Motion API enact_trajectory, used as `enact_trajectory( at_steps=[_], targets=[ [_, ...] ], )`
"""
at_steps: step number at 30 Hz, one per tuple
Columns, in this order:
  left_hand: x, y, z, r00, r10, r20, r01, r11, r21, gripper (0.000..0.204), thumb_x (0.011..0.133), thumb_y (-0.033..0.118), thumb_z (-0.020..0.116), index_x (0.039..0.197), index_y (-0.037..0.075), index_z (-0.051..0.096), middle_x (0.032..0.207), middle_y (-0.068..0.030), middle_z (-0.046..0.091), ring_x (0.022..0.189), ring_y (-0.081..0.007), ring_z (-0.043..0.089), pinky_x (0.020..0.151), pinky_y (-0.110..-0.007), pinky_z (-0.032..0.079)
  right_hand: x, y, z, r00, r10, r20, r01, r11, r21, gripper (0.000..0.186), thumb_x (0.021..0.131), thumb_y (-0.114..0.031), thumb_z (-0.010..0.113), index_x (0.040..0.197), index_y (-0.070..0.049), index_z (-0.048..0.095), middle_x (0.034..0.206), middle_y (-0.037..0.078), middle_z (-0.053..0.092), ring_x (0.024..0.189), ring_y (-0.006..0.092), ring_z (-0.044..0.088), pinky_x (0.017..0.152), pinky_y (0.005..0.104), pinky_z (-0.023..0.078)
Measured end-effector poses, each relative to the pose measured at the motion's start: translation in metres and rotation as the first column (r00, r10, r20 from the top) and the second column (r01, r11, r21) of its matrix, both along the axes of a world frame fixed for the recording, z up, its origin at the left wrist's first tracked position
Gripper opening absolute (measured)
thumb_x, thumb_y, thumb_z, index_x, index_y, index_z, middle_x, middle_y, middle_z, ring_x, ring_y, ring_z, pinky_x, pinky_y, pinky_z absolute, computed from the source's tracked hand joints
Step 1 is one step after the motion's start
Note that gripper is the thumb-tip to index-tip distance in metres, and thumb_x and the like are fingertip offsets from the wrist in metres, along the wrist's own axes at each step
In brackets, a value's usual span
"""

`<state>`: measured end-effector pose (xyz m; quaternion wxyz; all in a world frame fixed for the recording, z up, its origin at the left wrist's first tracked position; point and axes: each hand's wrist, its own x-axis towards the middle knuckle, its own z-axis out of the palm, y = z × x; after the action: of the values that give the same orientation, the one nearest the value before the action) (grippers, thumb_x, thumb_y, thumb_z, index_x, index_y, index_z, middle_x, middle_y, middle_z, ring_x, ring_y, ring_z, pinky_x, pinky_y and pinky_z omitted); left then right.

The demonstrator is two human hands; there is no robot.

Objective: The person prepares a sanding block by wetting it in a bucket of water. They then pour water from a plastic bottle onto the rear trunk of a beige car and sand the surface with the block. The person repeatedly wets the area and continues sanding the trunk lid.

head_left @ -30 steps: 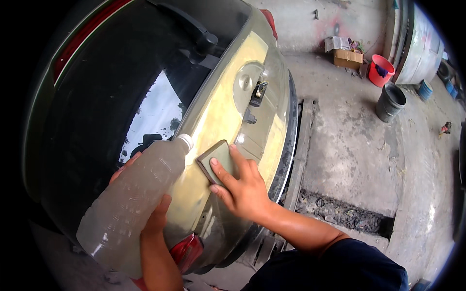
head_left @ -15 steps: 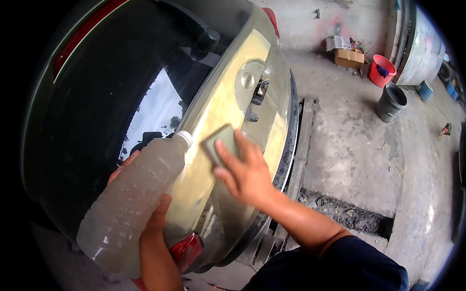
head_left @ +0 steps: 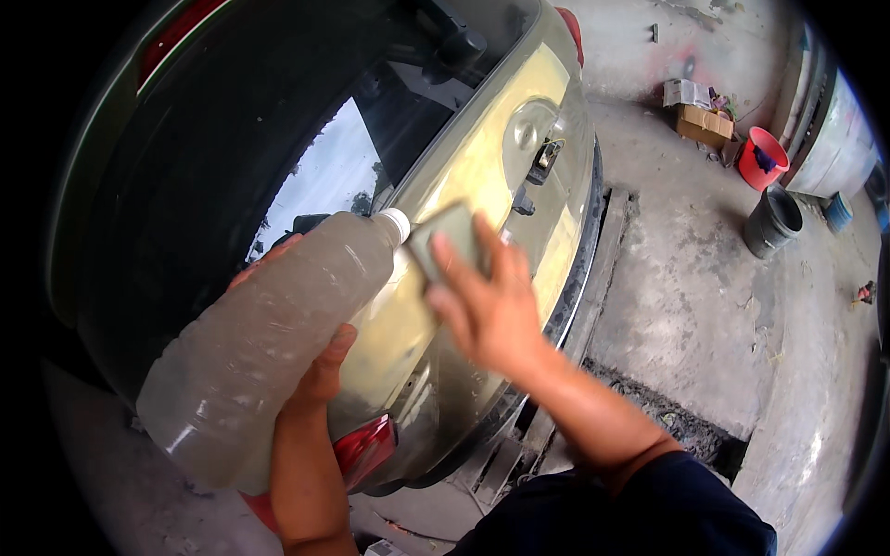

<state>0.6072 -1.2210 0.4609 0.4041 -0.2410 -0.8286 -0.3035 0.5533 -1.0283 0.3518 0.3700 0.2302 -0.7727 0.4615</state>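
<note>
A car tailgate (head_left: 547, 221) fills the middle, with a patch of yellowish filler (head_left: 482, 139) along its panel under the rear window (head_left: 213, 195). My left hand (head_left: 324, 366) is wrapped round a large clear plastic bottle (head_left: 269, 343) of cloudy liquid, tilted with its white cap (head_left: 397, 225) up toward the panel. Part of that hand is hidden behind the bottle. With spread fingers my right hand (head_left: 496, 306) presses a grey-green sanding block (head_left: 454, 236) against the panel, just right of the cap. That hand is slightly blurred.
A red tail light (head_left: 366, 449) sits at the car's near corner. On the concrete floor to the right stand a dark bucket (head_left: 774, 222), a red bucket (head_left: 763, 159) and a cardboard box (head_left: 705, 125). A debris-filled channel (head_left: 686, 422) runs across the floor near my right arm.
The view has shifted, so the car and floor appear farther right. My right hand and the sanding block stay on the panel; the bottle now lies more level, its cap close to the block.
</note>
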Motion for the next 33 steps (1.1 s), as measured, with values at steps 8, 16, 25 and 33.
enact_trajectory(
  at_steps=[8, 16, 25, 33],
  targets=[
    [-0.006, -0.022, -0.018, 0.999, -0.032, -0.031, 0.035, 0.995, 0.088, 0.076, 0.089, 0.045, 0.068, 0.143, -0.001, 0.041, 0.13, -0.0143, 0.057, 0.117, -0.0274, 0.056, 0.105, -0.04, 0.042, 0.006, -0.008, -0.006, 0.998, -0.043, 0.051, 0.043, 0.999, -0.001, 0.06, 0.086, -0.026, 0.075, 0.143, -0.014, 0.057, 0.141, 0.037, 0.043, 0.118, 0.0469, 0.051, 0.101, 0.0505, 0.044],
    [-0.011, -0.028, -0.013, 0.984, -0.064, -0.164, 0.058, 0.997, -0.042, 0.058, 0.088, 0.025, 0.065, 0.137, -0.001, 0.047, 0.126, -0.0145, 0.061, 0.114, -0.0275, 0.06, 0.1, -0.039, 0.046, -0.025, 0.005, 0.008, 0.98, -0.101, 0.172, 0.129, 0.979, -0.16, 0.053, 0.093, -0.033, 0.068, 0.141, -0.011, 0.058, 0.141, 0.035, 0.044, 0.123, 0.0494, 0.049, 0.104, 0.05, 0.044],
    [-0.013, -0.009, -0.005, 0.956, -0.255, -0.147, 0.272, 0.956, 0.11, 0.057, 0.084, 0.015, 0.067, 0.135, -0.003, 0.048, 0.121, -0.015, 0.064, 0.107, -0.0247, 0.063, 0.097, -0.037, 0.049, 0.092, -0.048, -0.053, 0.995, 0.051, 0.082, -0.043, 0.995, -0.094, 0.06, 0.089, -0.026, 0.074, 0.144, -0.016, 0.055, 0.145, 0.039, 0.037, 0.116, 0.0478, 0.05, 0.101, 0.0532, 0.043],
    [-0.017, -0.002, -0.001, 0.96, -0.231, -0.155, 0.251, 0.959, 0.128, 0.06, 0.083, 0.015, 0.069, 0.135, -0.004, 0.047, 0.12, -0.0159, 0.063, 0.105, -0.025, 0.064, 0.095, -0.037, 0.051, 0.004, -0.013, -0.028, 0.974, -0.104, 0.2, 0.141, 0.973, -0.183, 0.059, 0.093, -0.027, 0.067, 0.148, -0.013, 0.049, 0.143, 0.037, 0.04, 0.128, 0.0519, 0.045, 0.108, 0.0527, 0.04]
  ],
)
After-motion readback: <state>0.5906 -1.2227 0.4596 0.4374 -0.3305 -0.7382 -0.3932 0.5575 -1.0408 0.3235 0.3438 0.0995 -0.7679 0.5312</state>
